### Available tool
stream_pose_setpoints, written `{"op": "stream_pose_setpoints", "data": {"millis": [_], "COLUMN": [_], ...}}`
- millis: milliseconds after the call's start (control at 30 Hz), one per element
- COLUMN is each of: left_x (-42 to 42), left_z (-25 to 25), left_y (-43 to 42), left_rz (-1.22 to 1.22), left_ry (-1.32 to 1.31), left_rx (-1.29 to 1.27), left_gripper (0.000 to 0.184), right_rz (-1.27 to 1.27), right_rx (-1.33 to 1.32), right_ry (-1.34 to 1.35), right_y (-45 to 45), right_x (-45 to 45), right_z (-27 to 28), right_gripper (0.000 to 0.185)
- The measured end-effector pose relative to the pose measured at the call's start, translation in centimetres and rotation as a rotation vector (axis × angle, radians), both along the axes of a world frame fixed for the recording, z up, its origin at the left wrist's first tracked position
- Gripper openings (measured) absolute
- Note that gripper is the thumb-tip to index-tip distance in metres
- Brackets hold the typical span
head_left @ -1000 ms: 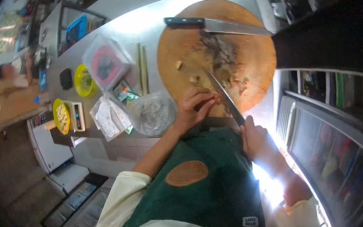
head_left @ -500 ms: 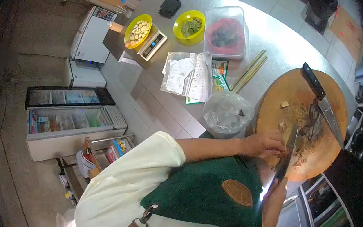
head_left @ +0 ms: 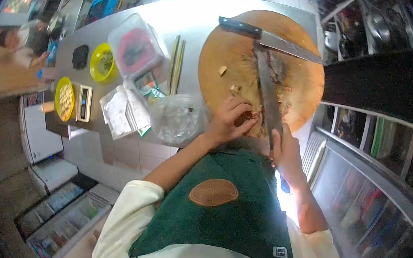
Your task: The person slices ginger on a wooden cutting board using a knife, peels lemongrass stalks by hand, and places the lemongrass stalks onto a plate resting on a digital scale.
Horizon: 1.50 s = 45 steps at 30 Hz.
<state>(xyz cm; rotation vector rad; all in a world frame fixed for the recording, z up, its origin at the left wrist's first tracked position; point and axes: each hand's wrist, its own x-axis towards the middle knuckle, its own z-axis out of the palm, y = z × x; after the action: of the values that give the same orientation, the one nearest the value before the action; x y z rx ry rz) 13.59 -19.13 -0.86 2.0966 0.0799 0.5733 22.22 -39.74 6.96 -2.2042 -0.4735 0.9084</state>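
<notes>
My right hand (head_left: 287, 157) is wrapped round the handle of a kitchen knife (head_left: 269, 90), whose long blade points away across a round wooden chopping board (head_left: 216, 53). On the board, left of that blade, my left hand (head_left: 231, 117) is closed with curled fingers. Small brownish bits show by its fingertips, but what it pinches cannot be made out. Chopped brown scraps (head_left: 284, 107) lie along the blade. Two small pale pieces, one of them a pale chunk (head_left: 222, 70), rest further left. A second knife (head_left: 284, 44) with a black handle lies across the board's far side.
Left of the board are a clear plastic bag (head_left: 179, 120), green stalks (head_left: 177, 66), papers (head_left: 123, 111) and a plastic tub (head_left: 153, 40). Beyond stand yellow bowls, including one with pale pieces (head_left: 65, 101), and a scale (head_left: 84, 103). Another person (head_left: 25, 47) is at far left.
The head view has turned, so the board now appears higher and further left. My right hand still grips the knife, and my left hand stays curled beside the blade.
</notes>
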Motion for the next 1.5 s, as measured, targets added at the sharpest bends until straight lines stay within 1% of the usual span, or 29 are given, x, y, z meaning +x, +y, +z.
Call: {"op": "stream_pose_setpoints", "data": {"millis": [33, 100, 167, 233, 333, 433, 500, 533, 600, 667, 700, 733, 867, 933, 967, 1033, 1067, 1133, 1200, 1267, 1300, 1367, 1433, 1500], "left_x": [0.0, -0.2, -0.3, -0.5, -0.6, -0.7, -0.7, -0.8, -0.8, -0.9, -1.0, -1.0, -1.6, -1.8, -2.0, -2.4, -2.7, -2.9, -3.0, -3.0, -2.9, -2.9, -2.9, -3.1], "left_z": [-0.3, -0.7, -0.9, -0.8, -0.1, -0.2, 0.0, 0.1, 0.7, 1.3, 1.7, 2.0, 2.8, 3.6, 3.5, 3.4, 3.5, 5.2, 5.5, 5.6, 5.5, 5.1, 4.3, 4.0], "left_y": [0.1, 0.1, 0.0, 0.0, 0.0, -0.2, 0.0, 0.1, 0.1, 0.2, 0.4, 0.5, 0.7, 0.9, 0.8, 0.5, 0.5, 0.4, 0.4, 0.4, 0.3, 0.1, -0.2, -0.6], "left_rz": [0.028, 0.024, 0.027, 0.014, 0.025, 0.039, 0.021, 0.006, -0.007, -0.022, -0.041, -0.06, -0.043, -0.059, -0.061, 0.014, 0.012, 0.047, 0.073, 0.101, 0.109, 0.114, 0.077, 0.088], "left_ry": [-0.015, -0.021, -0.028, 0.064, 0.018, 0.026, 0.039, 0.053, 0.09, 0.129, 0.142, 0.156, 0.169, 0.18, 0.18, 0.138, 0.141, 0.131, 0.122, 0.115, 0.152, 0.195, 0.306, 0.332], "left_rx": [0.03, 0.03, 0.032, 0.029, 0.018, 0.034, 0.032, 0.028, 0.03, 0.033, 0.089, 0.146, 0.162, 0.243, 0.243, 0.149, 0.15, 0.085, 0.068, 0.053, 0.067, 0.08, 0.164, 0.114], "left_gripper": [0.03, 0.032, 0.034, 0.035, 0.035, 0.035, 0.036, 0.036, 0.036, 0.036, 0.035, 0.034, 0.034, 0.033, 0.033, 0.035, 0.035, 0.037, 0.037, 0.038, 0.037, 0.037, 0.035, 0.035], "right_rz": [-0.021, -0.142, -0.173, -0.198, -0.203, -0.196, -0.113, -0.117, 0.012, 0.038, 0.071, 0.068, 0.071, 0.059, 0.061, 0.06, 0.053, 0.045, 0.047, 0.012, -0.023, -0.013, -0.006, 0.087], "right_rx": [0.005, 0.013, 0.015, 0.017, 0.013, 0.017, 0.051, 0.053, 0.074, 0.078, 0.08, 0.082, 0.054, 0.038, 0.017, -0.003, 0.017, 0.037, 0.072, 0.092, 0.11, 0.11, 0.108, -0.019], "right_ry": [-0.003, 0.125, 0.121, 0.121, 0.166, 0.169, 0.031, 0.03, -0.115, -0.147, -0.178, -0.178, -0.191, -0.201, -0.178, -0.152, -0.158, -0.162, -0.153, -0.105, -0.06, -0.065, -0.07, -0.096], "right_y": [0.1, 0.0, -0.2, -0.3, -0.2, 0.2, 0.3, 0.3, 0.3, 0.3, 0.3, 0.3, 0.6, 0.6, 0.7, 0.7, 0.6, 0.5, 0.5, 0.6, 0.6, 0.0, -0.6, -1.2], "right_x": [0.3, 0.6, 0.6, 0.7, 0.8, 0.5, 0.2, 0.1, 0.0, -0.1, -0.2, -0.2, -0.2, -0.1, 0.2, 0.3, 0.3, 0.2, 0.2, 0.0, -0.2, -0.5, -0.8, -1.1], "right_z": [0.6, 2.0, 2.3, 2.3, 2.4, 2.4, 1.3, 0.7, -0.3, -0.9, -1.0, -1.0, -0.8, -0.9, -0.8, -0.9, -1.2, -1.4, -1.5, -0.7, -0.4, -0.8, -0.8, 0.2], "right_gripper": [0.029, 0.032, 0.034, 0.037, 0.039, 0.038, 0.035, 0.035, 0.03, 0.029, 0.027, 0.027, 0.025, 0.025, 0.026, 0.028, 0.03, 0.033, 0.037, 0.036, 0.035, 0.033, 0.032, 0.031]}}
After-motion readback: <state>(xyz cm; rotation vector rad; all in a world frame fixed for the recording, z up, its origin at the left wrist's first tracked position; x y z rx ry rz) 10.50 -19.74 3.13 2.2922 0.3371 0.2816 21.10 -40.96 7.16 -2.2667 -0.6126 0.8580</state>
